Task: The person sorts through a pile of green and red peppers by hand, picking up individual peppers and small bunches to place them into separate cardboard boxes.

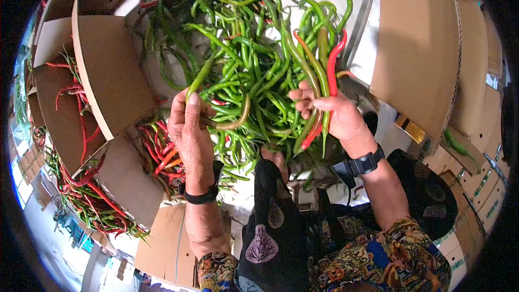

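My left hand (190,121) pinches a long green chili pepper (202,75) between thumb and fingers, its other end pointing up over the pile. A brownish-green curved pepper (238,121) extends from beneath the same hand. On the right, my right hand (335,113) is curled around several long chili peppers, among them a red one (333,67), a brownish-green one (300,57) and one with an orange tip (311,51). Below and between both hands spreads a large heap of green chili peppers (254,65) on a white surface.
Cardboard boxes stand left (113,65) and right (416,43) of the heap. Red peppers (162,154) lie beside my left wrist. A box at far left holds red peppers (81,108), with a mixed red and green pile (94,203) below. A metal edge (361,19) borders the surface on the right.
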Demonstrator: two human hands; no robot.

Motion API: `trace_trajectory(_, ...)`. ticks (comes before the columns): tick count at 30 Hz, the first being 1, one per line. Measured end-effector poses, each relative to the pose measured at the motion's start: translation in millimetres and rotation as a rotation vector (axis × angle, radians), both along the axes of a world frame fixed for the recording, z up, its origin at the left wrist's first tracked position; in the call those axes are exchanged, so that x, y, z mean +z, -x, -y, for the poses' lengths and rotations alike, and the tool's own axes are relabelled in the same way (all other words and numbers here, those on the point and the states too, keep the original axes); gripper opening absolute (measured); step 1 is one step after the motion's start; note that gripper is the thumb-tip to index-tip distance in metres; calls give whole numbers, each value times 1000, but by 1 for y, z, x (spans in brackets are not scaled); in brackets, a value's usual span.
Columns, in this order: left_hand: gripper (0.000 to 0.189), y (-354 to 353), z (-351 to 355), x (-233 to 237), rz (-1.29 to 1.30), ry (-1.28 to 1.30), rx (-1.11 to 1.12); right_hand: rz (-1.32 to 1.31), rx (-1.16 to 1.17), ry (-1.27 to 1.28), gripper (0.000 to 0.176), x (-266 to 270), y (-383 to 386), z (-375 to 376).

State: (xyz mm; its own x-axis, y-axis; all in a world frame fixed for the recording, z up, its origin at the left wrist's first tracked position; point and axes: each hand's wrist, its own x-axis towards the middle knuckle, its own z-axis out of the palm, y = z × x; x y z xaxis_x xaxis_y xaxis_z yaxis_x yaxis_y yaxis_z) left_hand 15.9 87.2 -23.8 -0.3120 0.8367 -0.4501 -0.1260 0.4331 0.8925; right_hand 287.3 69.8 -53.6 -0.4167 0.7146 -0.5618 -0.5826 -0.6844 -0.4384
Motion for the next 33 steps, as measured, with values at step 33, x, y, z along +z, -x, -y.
trace_trajectory(33, 34, -92, 18, -70, 1113, 122, -8, 917, 460, -678, 42, 59, 18, -12)
